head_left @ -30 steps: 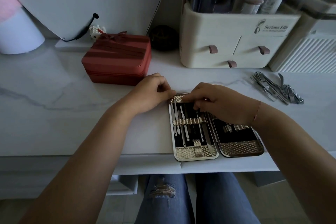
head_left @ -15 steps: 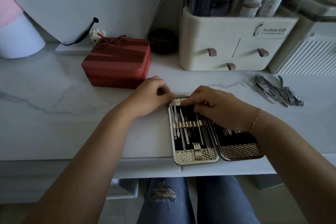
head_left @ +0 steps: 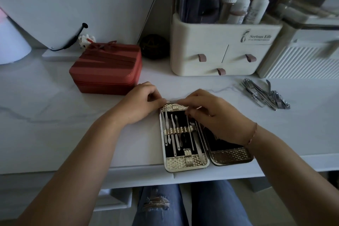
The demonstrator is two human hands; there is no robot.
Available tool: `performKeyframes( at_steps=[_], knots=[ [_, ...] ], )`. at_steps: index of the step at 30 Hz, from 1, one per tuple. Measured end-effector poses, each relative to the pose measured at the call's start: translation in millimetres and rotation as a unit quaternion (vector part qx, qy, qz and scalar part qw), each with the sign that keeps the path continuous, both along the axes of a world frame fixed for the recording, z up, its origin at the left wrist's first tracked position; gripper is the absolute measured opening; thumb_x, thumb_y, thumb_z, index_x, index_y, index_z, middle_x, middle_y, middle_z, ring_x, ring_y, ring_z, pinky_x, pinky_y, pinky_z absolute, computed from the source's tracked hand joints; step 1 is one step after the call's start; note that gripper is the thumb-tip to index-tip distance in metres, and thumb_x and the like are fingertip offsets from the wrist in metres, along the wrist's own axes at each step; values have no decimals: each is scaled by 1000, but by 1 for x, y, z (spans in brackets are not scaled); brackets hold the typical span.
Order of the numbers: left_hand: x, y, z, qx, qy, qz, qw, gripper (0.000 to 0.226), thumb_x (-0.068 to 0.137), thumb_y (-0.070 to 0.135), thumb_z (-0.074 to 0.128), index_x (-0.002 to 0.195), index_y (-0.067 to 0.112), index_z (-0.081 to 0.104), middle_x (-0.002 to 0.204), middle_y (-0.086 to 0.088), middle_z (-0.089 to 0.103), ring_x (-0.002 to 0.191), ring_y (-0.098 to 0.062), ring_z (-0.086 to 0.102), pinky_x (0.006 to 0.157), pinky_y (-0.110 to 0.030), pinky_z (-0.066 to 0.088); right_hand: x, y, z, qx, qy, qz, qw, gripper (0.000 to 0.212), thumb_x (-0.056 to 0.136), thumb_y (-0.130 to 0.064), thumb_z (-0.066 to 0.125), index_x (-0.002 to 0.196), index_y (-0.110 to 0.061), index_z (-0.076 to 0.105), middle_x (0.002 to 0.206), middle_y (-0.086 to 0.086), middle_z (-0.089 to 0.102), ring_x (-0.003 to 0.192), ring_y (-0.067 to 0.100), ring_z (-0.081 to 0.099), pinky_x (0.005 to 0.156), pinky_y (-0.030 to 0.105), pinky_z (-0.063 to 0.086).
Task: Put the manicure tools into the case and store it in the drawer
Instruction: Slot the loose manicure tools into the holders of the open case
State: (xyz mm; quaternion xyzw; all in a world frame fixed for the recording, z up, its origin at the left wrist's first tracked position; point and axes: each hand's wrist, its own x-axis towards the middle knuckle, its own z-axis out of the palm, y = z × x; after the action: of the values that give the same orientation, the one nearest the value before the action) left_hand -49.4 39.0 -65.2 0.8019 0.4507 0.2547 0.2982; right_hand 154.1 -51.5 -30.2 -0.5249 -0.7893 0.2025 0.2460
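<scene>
One red box sits at left on the table; just right of it, the left hand, fingers curled, sets its thumb against the far-left corner of the open manicure case, which lies at the table's front edge. The right hand curls over the case's tool-filled left half; what its fingers pinch cannot be told. Well apart at right lie loose metal tools.

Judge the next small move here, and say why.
Probably the right hand should reach for another of the loose tools: the case lies open, its right half looks mostly empty, and this hand and the left hand are at its top edge.
</scene>
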Motion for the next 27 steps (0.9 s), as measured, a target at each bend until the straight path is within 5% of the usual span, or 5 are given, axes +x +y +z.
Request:
performKeyframes(
  at_steps=[5,9,16,27],
  knots=[
    [0,0,-2,6,-11,2,1000,18,81,20,69,68,21,57,80,6,52,74,-7,50,70,-16,36,76,5,1,124,-35,-202,971,22,80,-15,68,102,-13,68,94,1,60,80,14,60,80,30,52],
    [0,1,-3,3,-8,8,1000,20,79,29,70,68,17,58,80,4,52,72,-8,49,67,-21,36,131,9,-7,82,-116,-344,928,21,75,-24,74,92,-12,71,88,6,57,85,25,56,75,28,38],
    [6,-1,-6,37,-7,38,999,28,73,34,75,64,16,55,76,0,52,68,-12,49,63,-27,37,138,17,-17,80,-104,-364,922,21,74,-30,74,87,-14,70,89,7,59,87,24,55,78,33,43],
    [5,-1,-6,36,-6,42,998,28,74,34,75,63,19,54,76,2,52,68,-12,50,63,-29,38,122,38,-12,85,-200,-317,923,14,78,-30,68,89,-21,72,84,-4,48,87,22,53,77,32,41]
  ],
)
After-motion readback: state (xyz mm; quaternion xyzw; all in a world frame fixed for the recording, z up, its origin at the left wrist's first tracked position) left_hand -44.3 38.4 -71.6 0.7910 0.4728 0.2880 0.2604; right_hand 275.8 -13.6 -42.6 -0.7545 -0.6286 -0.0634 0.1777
